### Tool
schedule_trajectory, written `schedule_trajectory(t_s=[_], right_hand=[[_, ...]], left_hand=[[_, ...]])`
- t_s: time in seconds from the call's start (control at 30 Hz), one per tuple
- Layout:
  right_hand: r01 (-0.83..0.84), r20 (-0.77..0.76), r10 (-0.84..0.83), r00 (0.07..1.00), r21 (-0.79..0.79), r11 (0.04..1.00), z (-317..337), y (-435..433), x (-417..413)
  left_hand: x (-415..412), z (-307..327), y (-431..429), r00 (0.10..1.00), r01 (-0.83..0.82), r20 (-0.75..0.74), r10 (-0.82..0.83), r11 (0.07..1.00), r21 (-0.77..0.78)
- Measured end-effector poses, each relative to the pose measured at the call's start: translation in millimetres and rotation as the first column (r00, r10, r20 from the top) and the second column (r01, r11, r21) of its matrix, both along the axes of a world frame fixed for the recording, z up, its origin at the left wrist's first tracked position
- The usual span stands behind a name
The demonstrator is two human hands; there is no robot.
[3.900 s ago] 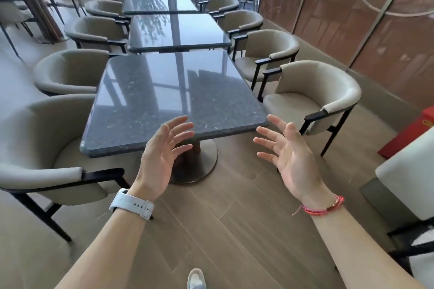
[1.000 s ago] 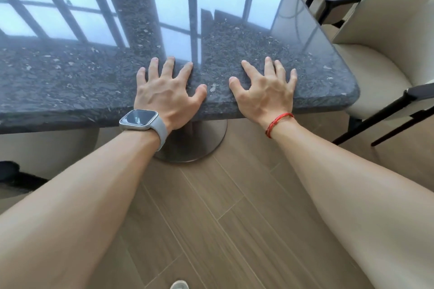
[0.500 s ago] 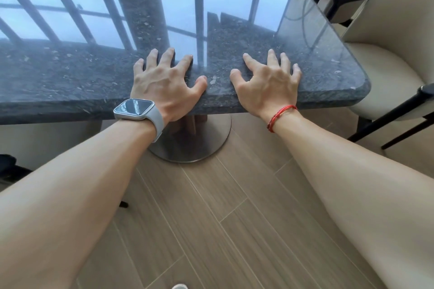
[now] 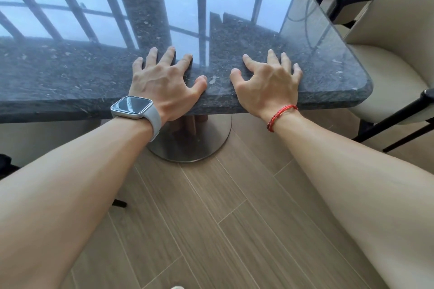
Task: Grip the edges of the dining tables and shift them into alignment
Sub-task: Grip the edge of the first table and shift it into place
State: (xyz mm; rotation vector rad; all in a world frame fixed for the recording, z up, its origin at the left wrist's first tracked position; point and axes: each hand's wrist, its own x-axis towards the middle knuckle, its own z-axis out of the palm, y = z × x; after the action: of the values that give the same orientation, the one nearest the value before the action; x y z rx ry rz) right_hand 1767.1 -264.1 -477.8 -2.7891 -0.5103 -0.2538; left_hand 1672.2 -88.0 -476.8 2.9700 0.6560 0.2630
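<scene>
Head view: dark stone tabletop fills the upper half of the picture, above its round metal base on the wooden floor. On its near edge lie the left hand, a watch at the wrist, and the right hand, with a red bracelet. Both are palm-down, side by side, fingers spread apart and pressing on the stone, heels of the palms over the rim. A cream chair stands just beside the right corner. I judge the hold is set and the shove is the step in hand. Neighbouring tables are out of sight, so alignment cannot be told.
</scene>
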Motion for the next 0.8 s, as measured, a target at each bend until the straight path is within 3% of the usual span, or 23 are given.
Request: schedule_trajectory(t_s=[0.8], right_hand=[[-0.048,0.008,0.048,0.999,0.055,0.997,-2.8,-9.3,71.4]], left_hand=[[56.8,-2.7,-19.6,0.998,-0.063,0.004,0.063,0.998,0.020]])
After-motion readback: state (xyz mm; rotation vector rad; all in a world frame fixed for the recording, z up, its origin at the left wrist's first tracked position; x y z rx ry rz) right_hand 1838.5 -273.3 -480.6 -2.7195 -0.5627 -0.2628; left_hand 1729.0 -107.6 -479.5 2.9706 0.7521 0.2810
